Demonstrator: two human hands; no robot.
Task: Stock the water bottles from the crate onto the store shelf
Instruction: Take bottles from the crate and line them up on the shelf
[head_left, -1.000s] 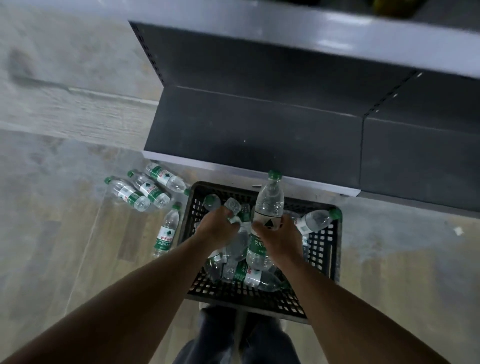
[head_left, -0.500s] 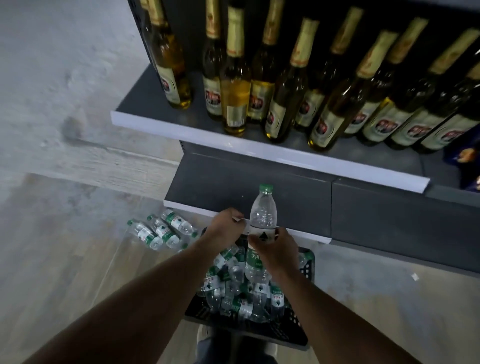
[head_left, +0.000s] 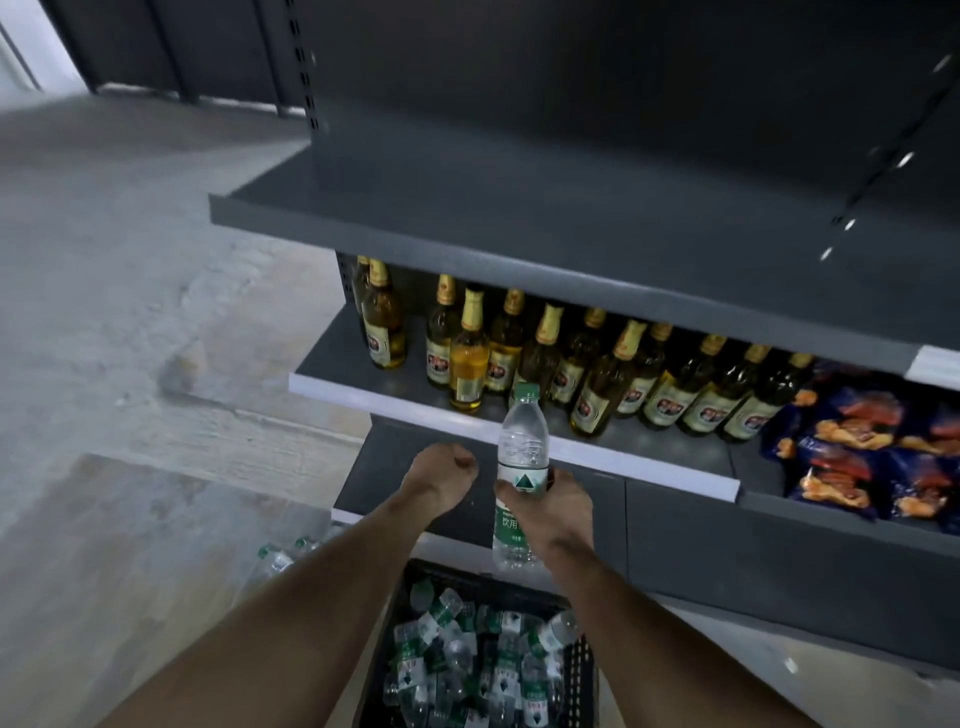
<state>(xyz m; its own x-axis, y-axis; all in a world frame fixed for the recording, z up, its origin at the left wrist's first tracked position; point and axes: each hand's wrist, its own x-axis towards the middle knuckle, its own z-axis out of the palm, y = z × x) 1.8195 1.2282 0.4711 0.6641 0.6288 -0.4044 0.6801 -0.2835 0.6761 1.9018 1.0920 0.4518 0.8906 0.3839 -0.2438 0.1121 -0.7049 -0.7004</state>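
Head view: empty upper shelf (head_left: 467, 228) runs above both hands; the shelf beyond them carries glass bottles (head_left: 545, 358). The crate (head_left: 584, 670) of water bottles sits below the forearms. Right hand (head_left: 550, 506) grips one upright water bottle (head_left: 522, 447) at its label. Left hand (head_left: 441, 473), just beside it, is fisted and appears empty. Risk: the raised bottle's cap could strike the nearer shelf edge or a glass bottle, since a single-handed mid-body grip lets it pivot or slip.
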